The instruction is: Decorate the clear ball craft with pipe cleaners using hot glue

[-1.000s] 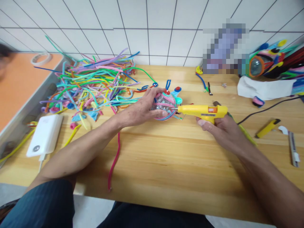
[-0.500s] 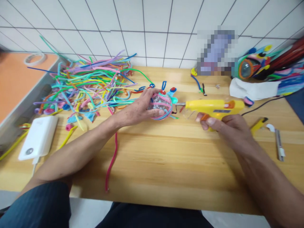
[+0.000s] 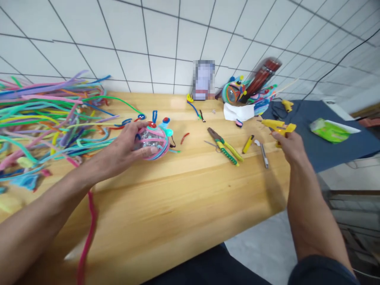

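Note:
My left hand (image 3: 135, 138) is wrapped round a clear plastic ball (image 3: 152, 144) trimmed with pink and blue pipe cleaners, resting on the wooden table. Small blue, red and mint pieces stick up from its far and right sides. At the right edge of the table, my right hand (image 3: 287, 144) grips a yellow glue gun (image 3: 274, 124) by its handle, the nozzle pointing left. The gun is well apart from the ball. Between the hands lie pliers (image 3: 225, 146) with green and yellow handles, a yellow cutter (image 3: 247, 144) and a slim grey craft knife (image 3: 264, 155).
A heap of colourful pipe cleaners (image 3: 44, 114) covers the left side. Along the wall stand a blurred-out phone (image 3: 203, 81), a second decorated ball (image 3: 233, 93) and a dark red flask (image 3: 263, 77). White paper (image 3: 239, 112) lies before them. A green packet (image 3: 329, 130) sits on a dark mat (image 3: 308, 148).
My right hand has carried the glue gun away from the ball to the right, uncovering the pliers. The view has swung right. My left hand keeps its hold on the ball.

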The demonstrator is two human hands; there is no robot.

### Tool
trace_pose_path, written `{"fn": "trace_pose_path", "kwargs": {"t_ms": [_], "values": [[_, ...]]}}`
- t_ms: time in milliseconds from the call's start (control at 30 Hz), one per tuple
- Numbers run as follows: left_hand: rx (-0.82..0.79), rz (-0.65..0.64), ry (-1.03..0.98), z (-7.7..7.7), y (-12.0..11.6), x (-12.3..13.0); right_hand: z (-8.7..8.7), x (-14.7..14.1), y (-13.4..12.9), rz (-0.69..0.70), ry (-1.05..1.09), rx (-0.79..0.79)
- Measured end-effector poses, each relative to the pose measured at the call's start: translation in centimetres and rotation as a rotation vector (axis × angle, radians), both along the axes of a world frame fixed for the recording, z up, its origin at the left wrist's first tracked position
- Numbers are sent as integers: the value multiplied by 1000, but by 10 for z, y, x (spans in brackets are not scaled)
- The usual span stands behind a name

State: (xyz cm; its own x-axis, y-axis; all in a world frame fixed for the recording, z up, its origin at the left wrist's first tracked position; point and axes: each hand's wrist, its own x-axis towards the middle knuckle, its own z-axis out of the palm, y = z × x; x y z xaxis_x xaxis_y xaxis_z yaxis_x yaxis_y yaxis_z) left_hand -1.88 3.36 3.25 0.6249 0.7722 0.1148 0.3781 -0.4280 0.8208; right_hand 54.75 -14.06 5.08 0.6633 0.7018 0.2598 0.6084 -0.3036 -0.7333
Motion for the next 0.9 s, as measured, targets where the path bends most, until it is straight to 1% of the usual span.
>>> {"fn": "trace_pose_path", "kwargs": {"t_ms": [100,167,200,267,333,367,400,433,467,500,533,600,667,700,767,833,900], "values": [[-31,-13,-2,0,-1,0,-23,9,1,-168,39,-27],[-44,-2,1,1,-1,0,-30,10,3,-228,59,-56],[-59,4,-6,2,-2,1,-30,10,4,-244,68,-71],[-85,23,-9,5,-4,3,-23,12,6,-281,75,-95],[-80,33,2,9,-6,4,-9,5,8,-412,1,-49],[-61,35,13,11,-8,5,-2,-4,9,-587,-116,39],[-33,17,10,12,-9,6,4,-18,11,-693,-238,146],[-18,-5,15,13,-9,6,8,-37,13,-677,-304,239],[3,-9,21,13,-9,6,11,-62,15,-536,-348,308],[16,-15,27,13,-9,6,13,-92,16,-334,-395,341],[15,-29,21,13,-9,6,13,-126,18,-91,-427,348],[25,-36,6,11,-8,6,10,-197,22,344,-435,381],[39,-36,-3,10,-8,6,4,-258,33,619,-399,361],[47,-35,-3,10,-8,6,-1,-282,40,720,-388,361],[63,-37,1,11,-8,6,-12,-313,58,825,-360,378],[84,-44,4,11,-7,6,-22,-327,74,851,-321,398],[100,-55,2,11,-7,5,-29,-331,84,852,-282,407]]}}
